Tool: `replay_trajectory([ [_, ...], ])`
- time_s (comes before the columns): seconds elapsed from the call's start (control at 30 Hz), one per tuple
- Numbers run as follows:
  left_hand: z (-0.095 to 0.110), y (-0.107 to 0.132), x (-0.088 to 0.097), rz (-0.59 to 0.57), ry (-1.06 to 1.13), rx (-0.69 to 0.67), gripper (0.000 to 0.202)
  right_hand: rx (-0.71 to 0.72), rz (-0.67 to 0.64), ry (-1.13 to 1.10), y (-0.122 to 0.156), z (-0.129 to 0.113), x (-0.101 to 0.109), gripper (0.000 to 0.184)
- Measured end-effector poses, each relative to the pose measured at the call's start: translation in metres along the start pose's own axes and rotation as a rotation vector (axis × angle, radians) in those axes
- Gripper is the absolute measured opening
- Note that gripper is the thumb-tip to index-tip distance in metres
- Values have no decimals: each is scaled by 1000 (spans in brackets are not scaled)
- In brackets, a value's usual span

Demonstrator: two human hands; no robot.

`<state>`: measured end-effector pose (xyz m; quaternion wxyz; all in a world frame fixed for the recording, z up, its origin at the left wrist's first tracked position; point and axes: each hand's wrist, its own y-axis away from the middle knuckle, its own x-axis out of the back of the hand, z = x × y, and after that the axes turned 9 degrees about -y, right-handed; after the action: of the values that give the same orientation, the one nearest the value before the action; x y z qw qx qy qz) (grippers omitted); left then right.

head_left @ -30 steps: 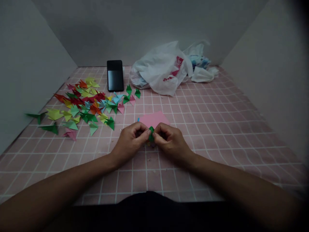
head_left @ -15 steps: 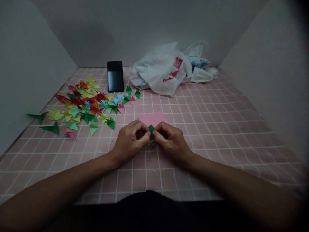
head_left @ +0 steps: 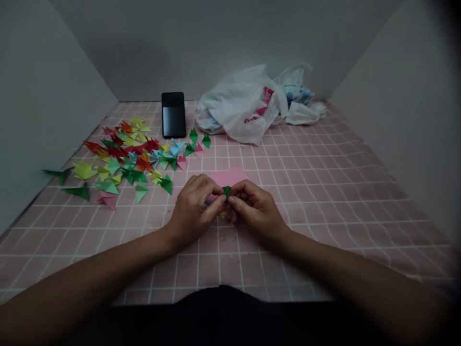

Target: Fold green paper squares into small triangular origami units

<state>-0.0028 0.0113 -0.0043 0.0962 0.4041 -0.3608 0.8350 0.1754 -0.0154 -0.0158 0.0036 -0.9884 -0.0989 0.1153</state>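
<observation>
A small folded piece of green origami paper (head_left: pixel 226 191) is pinched between both hands at the centre of the table. My left hand (head_left: pixel 197 203) grips its left side with thumb and fingertips. My right hand (head_left: pixel 256 207) pinches it from the right. Beneath the hands lies a stack of coloured paper with a pink sheet (head_left: pixel 230 176) on top; its near part is mostly covered by the hands. To the left, folded paper cranes (head_left: pixel 133 150) in green, yellow, red, blue and pink lie in a loose pile.
A black phone (head_left: pixel 173 116) leans upright behind the cranes. Crumpled white plastic bags (head_left: pixel 239 105) lie along the back wall, with a smaller bag (head_left: pixel 304 113) to their right. Grey walls enclose the table, which has a pink checked cover (head_left: pixel 324 192).
The green paper now looks shorter and more folded between my fingertips. Both hands have stayed in nearly the same spot, and more of the coloured stack shows under them.
</observation>
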Motion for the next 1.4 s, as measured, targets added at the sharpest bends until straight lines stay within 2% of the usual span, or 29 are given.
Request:
replay_trajectory([
  [0.07, 1, 1, 0, -26, 51, 8, 3, 4, 10, -33, 0, 0, 1, 11],
  [0.17, 3, 1, 0, -44, 52, 12, 9, 2, 5, -79, 0, 1, 3, 10],
  [0.4, 1, 1, -1, 24, -95, -56, 2, -5, -55, -105, -2, 3, 4, 13],
  [0.5, 1, -1, 0, 29, -155, -80, 5, -4, -24, -70, -2, 2, 4, 11],
  [0.57, 0, -1, 1, 20, -184, -93, 6, 76, 65, 37, -2, 1, 5, 13],
  [0.63, 0, -1, 2, 8, -209, -102, 7, 232, 126, 209, -1, -1, 7, 18],
  [0.73, 1, -1, 3, -11, -220, -115, 7, 440, 52, 452, -2, -5, 9, 19],
  [0.8, 2, -1, 4, -23, -187, -103, 7, 481, 17, 520, -2, -6, 10, 14],
  [1.07, 2, -3, 7, -53, 36, -18, 9, 474, 2, 508, -3, -7, 13, 13],
  [1.27, 0, -4, 6, -92, 204, 114, 2, 422, 39, 424, -1, -7, 12, 12],
  [1.4, -1, -4, 6, -104, 286, 207, 5, 401, 47, 404, -1, -7, 12, 12],
])
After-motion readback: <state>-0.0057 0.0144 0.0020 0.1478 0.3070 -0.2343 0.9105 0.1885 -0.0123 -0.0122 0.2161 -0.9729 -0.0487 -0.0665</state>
